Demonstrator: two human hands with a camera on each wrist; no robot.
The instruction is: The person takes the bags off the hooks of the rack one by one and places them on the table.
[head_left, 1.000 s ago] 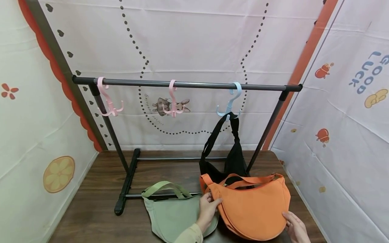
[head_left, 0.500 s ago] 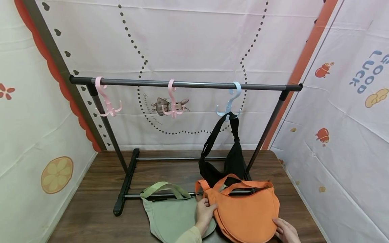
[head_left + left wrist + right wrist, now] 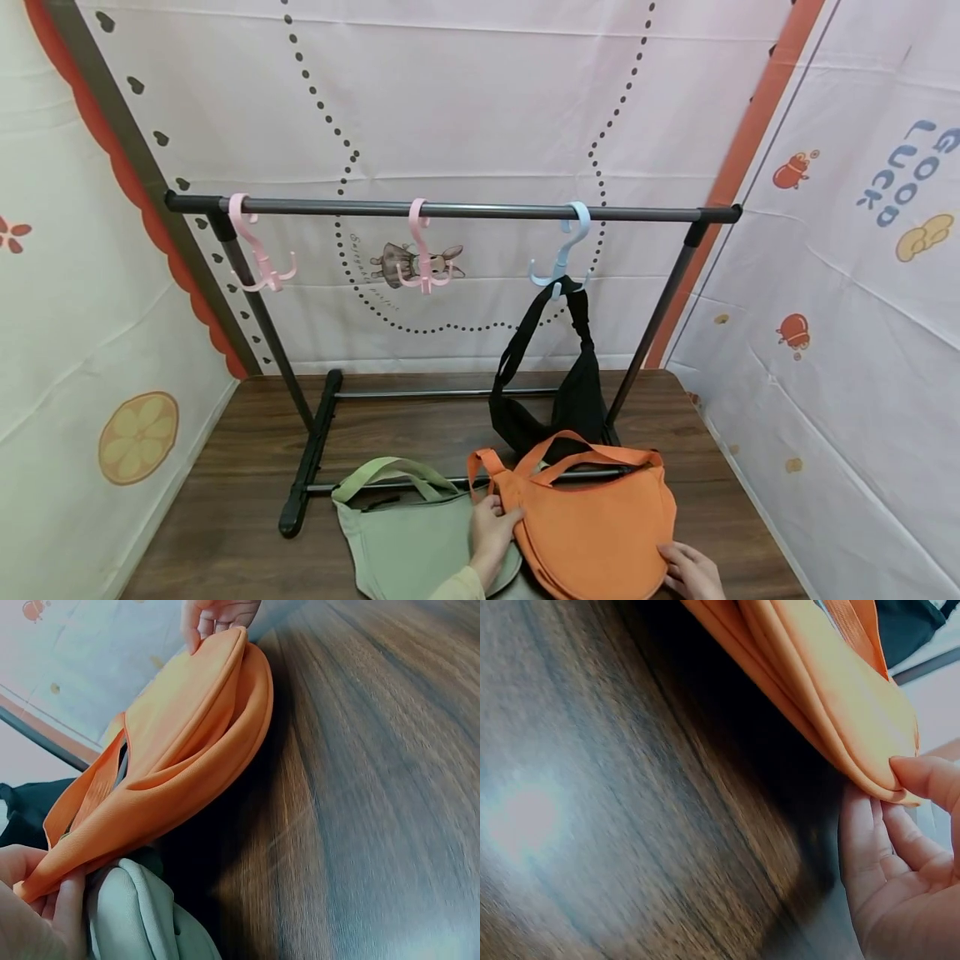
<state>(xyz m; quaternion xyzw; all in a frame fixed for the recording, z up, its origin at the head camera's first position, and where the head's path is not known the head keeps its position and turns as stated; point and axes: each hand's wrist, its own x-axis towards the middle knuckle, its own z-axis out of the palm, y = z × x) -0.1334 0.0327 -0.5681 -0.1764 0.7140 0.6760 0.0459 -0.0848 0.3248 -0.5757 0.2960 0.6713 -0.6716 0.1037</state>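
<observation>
Both hands hold an orange shoulder bag by its two sides, in front of the rack. The left hand pinches the bag's left edge near the strap, seen close up in the left wrist view. At its right edge the right hand grips the fabric, thumb on the front face and fingers behind, as the right wrist view shows. A light green bag lies on the table under the left forearm, partly covered by it. Behind the orange bag, a black bag hangs by its strap from a light blue hook.
A black metal rack stands on the wooden table. On its top bar hang two pink hooks, one at the left and one near the middle. Printed cloth walls enclose the table at the back and sides.
Both hands have moved the orange bag to the left and slightly down, over the edge of the green bag. The black bag still hangs from the blue hook.
</observation>
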